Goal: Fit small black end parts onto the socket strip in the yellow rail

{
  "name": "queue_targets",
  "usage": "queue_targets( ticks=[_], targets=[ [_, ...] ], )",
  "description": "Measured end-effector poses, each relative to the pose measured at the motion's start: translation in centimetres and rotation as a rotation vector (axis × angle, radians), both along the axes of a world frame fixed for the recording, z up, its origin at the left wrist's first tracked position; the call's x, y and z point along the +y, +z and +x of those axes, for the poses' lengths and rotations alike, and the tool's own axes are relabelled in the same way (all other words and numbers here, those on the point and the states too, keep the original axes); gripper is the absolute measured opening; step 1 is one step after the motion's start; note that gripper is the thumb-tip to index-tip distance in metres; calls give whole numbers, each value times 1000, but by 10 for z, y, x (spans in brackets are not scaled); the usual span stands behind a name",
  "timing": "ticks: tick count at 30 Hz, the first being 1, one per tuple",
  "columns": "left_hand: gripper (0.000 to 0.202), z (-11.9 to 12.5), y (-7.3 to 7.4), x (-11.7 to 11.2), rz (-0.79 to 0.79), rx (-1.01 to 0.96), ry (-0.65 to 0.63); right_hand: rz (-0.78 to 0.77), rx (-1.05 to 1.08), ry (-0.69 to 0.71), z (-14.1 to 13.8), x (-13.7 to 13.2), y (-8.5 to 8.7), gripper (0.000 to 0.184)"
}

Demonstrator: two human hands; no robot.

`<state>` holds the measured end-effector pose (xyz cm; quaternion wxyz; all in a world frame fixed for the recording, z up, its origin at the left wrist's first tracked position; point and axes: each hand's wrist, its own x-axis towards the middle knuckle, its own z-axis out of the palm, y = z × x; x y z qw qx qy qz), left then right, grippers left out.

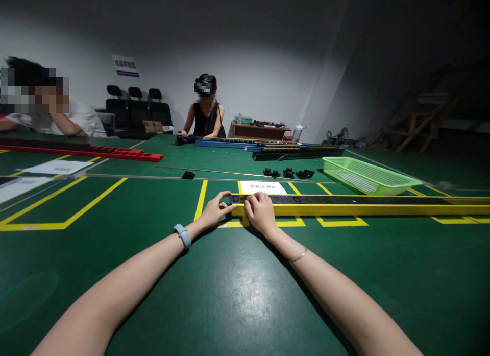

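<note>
A long yellow rail (344,210) with a black strip of sockets (325,199) in its channel lies across the table, running off to the right. At its left end, my left hand (215,209) pinches a small black end piece (228,205) between thumb and fingers; the fingers partly cover it. My right hand (261,210) is closed over the rail just right of that end, its fingertips on the channel and near wall. Behind the rail lies a white paper label (262,187) with printed characters.
Beyond the rail are several black modules (289,172), a single black block (188,175) and a light green basket (367,174). Red rails (149,157) lie far left; blue and black rails (298,154) lie at the back. Two people sit across the table.
</note>
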<state>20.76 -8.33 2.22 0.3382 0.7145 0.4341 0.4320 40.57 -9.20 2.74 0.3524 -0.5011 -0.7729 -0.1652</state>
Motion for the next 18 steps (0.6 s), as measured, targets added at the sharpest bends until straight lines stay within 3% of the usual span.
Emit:
queue_targets(
  ticks=[18],
  targets=[
    [37, -1, -6, 5, 2, -73, -30, 13, 9, 3, 0, 1, -1, 21]
  ],
)
